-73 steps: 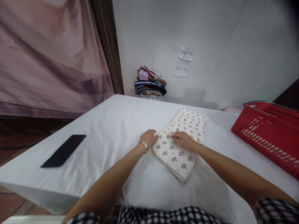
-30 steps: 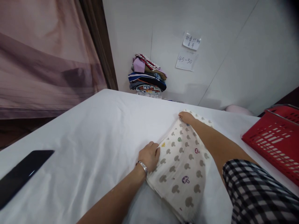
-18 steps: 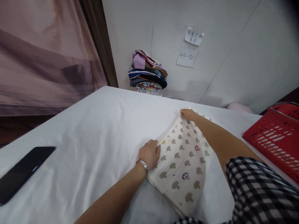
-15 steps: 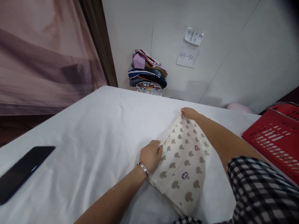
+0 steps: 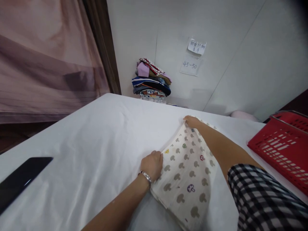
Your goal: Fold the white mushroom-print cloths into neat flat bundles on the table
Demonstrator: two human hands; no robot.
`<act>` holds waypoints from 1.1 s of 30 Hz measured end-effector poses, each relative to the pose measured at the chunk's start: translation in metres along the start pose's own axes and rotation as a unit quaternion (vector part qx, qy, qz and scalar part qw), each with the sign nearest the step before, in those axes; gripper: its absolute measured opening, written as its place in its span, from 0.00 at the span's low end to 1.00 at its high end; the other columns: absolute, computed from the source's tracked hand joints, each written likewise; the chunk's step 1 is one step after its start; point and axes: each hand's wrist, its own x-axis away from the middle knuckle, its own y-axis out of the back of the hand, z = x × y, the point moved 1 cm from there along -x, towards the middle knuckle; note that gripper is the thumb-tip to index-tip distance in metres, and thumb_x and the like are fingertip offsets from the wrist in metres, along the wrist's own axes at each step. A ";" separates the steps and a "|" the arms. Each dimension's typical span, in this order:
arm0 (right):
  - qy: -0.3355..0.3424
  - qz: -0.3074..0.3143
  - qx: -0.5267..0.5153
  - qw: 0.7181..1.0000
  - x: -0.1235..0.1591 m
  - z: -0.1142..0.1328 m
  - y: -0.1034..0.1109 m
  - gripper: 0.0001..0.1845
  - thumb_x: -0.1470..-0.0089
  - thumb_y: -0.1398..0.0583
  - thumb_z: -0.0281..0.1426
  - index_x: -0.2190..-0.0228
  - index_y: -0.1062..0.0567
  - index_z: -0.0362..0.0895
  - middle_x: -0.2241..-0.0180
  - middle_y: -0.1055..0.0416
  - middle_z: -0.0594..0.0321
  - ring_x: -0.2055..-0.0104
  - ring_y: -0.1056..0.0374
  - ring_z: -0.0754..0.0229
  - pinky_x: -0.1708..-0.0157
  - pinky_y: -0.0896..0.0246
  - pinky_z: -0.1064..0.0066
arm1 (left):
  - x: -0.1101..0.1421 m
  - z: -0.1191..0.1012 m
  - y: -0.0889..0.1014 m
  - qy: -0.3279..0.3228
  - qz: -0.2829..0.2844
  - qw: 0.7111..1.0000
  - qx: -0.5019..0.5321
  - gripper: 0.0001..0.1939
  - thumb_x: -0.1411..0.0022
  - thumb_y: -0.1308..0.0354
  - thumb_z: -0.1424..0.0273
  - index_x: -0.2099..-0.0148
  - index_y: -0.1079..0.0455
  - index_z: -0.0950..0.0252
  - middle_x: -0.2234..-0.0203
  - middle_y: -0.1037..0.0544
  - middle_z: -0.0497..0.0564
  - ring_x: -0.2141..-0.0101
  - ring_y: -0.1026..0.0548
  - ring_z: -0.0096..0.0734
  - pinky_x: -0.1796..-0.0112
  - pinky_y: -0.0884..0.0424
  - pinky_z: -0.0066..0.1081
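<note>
A cream cloth (image 5: 185, 173) printed with grey mushrooms and a few coloured ones lies folded in layers on the white-covered table. My left hand (image 5: 152, 165), wearing a silver bracelet, is closed at the cloth's left edge with its fingers curled around that side. At the far corner my right hand (image 5: 191, 122) pinches the fabric between thumb and fingers. My right forearm crosses over part of the cloth, and a bit of printed fabric shows beyond it. The cloth's near end runs out of the bottom of the view.
A dark phone (image 5: 22, 176) lies on the white sheet (image 5: 91, 144) at left. A red plastic basket (image 5: 281, 138) stands at right. Folded clothes (image 5: 152, 80) are stacked beyond the far edge, by a wall with two paper notes (image 5: 190, 65). A pink curtain (image 5: 48, 57) hangs at left.
The view has shifted slightly, so the scene sits lower. My left hand has moved slightly left, and a yellow mushroom print shows more fully beside it. My right hand keeps its pinch at the far corner.
</note>
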 end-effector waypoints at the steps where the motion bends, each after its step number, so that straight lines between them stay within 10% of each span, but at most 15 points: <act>1: -0.011 -0.011 -0.004 1.000 0.000 -0.004 0.002 0.24 0.46 0.49 0.23 0.48 0.33 0.46 0.43 0.41 0.58 0.47 0.40 0.55 0.52 0.42 0.68 | 0.000 0.000 0.000 -0.002 -0.001 1.000 -0.001 0.21 0.34 0.66 0.64 0.59 0.32 0.62 0.63 0.26 0.54 0.65 0.26 0.38 0.66 0.36 0.35; 16: -0.126 -0.028 -0.026 0.991 -0.021 -0.014 -0.011 0.14 0.45 0.48 0.25 0.59 0.26 0.43 0.54 0.36 0.50 0.59 0.33 0.56 0.61 0.41 0.69 | 0.000 0.001 -0.002 -0.010 0.007 1.000 -0.016 0.20 0.33 0.66 0.64 0.59 0.32 0.61 0.65 0.28 0.52 0.65 0.27 0.33 0.66 0.36 0.32; 22: -0.167 -0.053 -0.076 0.981 -0.024 -0.010 -0.016 0.22 0.41 0.52 0.31 0.46 0.37 0.45 0.50 0.35 0.53 0.49 0.38 0.52 0.54 0.42 0.64 | 0.001 0.002 -0.002 -0.016 -0.002 1.000 -0.019 0.20 0.34 0.66 0.65 0.60 0.32 0.62 0.65 0.27 0.52 0.65 0.27 0.34 0.66 0.36 0.32; 33: -0.073 -0.056 -0.127 0.988 0.062 0.060 -0.025 0.27 0.41 0.55 0.43 0.44 0.40 0.45 0.38 0.51 0.56 0.36 0.59 0.51 0.42 0.62 0.54 | -0.003 0.001 -0.001 -0.021 -0.009 0.999 -0.023 0.21 0.35 0.66 0.65 0.61 0.31 0.63 0.64 0.27 0.54 0.65 0.26 0.36 0.66 0.35 0.34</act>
